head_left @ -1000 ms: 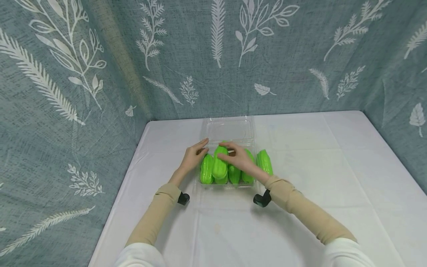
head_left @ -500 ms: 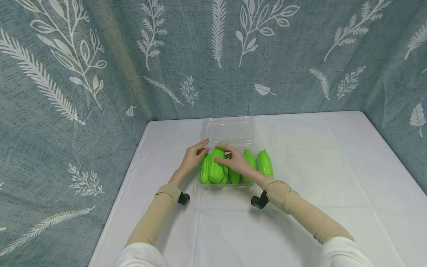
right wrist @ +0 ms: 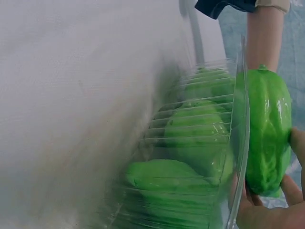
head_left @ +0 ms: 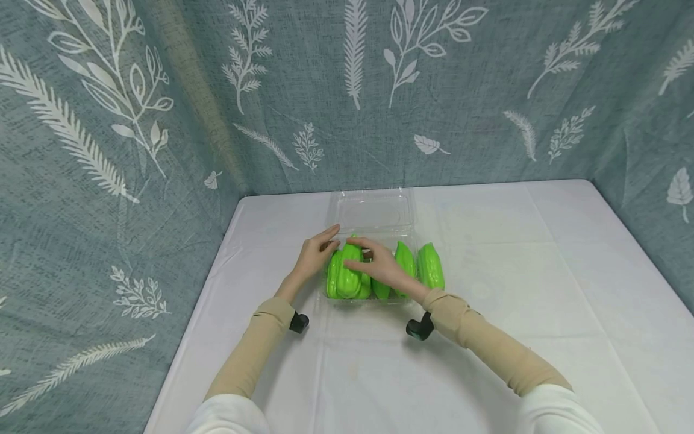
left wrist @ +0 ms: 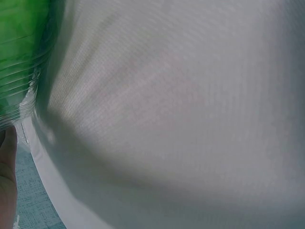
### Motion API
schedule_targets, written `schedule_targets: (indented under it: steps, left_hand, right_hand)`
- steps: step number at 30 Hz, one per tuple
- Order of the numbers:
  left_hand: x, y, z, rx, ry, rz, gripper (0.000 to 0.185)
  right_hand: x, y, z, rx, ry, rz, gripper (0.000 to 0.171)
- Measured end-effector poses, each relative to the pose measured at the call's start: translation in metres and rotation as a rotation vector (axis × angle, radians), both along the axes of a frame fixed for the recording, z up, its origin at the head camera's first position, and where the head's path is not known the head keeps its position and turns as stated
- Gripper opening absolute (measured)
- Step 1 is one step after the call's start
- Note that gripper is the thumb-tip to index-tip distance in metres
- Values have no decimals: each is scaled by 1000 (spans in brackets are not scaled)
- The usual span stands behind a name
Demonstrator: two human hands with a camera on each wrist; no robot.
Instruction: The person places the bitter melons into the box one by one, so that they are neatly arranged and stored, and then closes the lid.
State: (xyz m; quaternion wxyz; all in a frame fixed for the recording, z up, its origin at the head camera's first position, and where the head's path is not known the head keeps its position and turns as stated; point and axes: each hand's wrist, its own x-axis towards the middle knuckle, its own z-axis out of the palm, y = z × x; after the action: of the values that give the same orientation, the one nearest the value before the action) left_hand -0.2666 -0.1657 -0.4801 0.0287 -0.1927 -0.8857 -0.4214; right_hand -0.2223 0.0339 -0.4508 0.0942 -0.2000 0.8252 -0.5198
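Note:
A clear plastic clamshell tray (head_left: 370, 299) sits on the white tablecloth with its lid (head_left: 371, 211) folded open at the back. Several glossy green gourds (head_left: 403, 260) lie in it. My right hand (head_left: 379, 265) grips one green gourd (head_left: 346, 277) over the tray's left part; in the right wrist view this gourd (right wrist: 267, 138) hangs just above the tray's rim (right wrist: 240, 143). My left hand (head_left: 314, 256) rests with straight fingers against the tray's left side. One more gourd (head_left: 430, 265) lies beside the tray's right wall.
The table's white cloth (head_left: 515, 283) stretches wide to the right and front of the tray. Blue-grey leaf-patterned curtains (head_left: 162, 120) close in the back and both sides. The left wrist view shows mostly cloth (left wrist: 167, 119) and a green blur behind clear plastic (left wrist: 19, 52).
My right hand has carried the gourd leftward and a little lower, over the tray's left end. The left hand has stayed at the tray's side.

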Motion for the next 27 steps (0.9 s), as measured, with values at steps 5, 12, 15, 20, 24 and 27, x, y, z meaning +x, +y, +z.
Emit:
schedule_targets:
  steps: [5,12,15,20,24,27]
  left_hand:
    - [1,0,1,-5,18,8,45]
    - [0,2,3,-24,-30,16,44]
    - [0,2,3,-37,-39,26,44]
    - [-1,2,2,-39,-41,28,44]
    - [-1,2,2,-40,-39,29,44]
    - [-1,2,3,-39,-36,29,44]
  right_hand:
    - [0,-2,-1,28,12,0,59]
    - [1,-5,-5,40,50,-8,57]
    - [1,-7,-6,31,92,-18,56]
    - [3,-10,-8,15,159,-55,54]
    - [5,-12,-9,8,189,-85,51]
    - [6,-12,-9,4,209,-103,49]
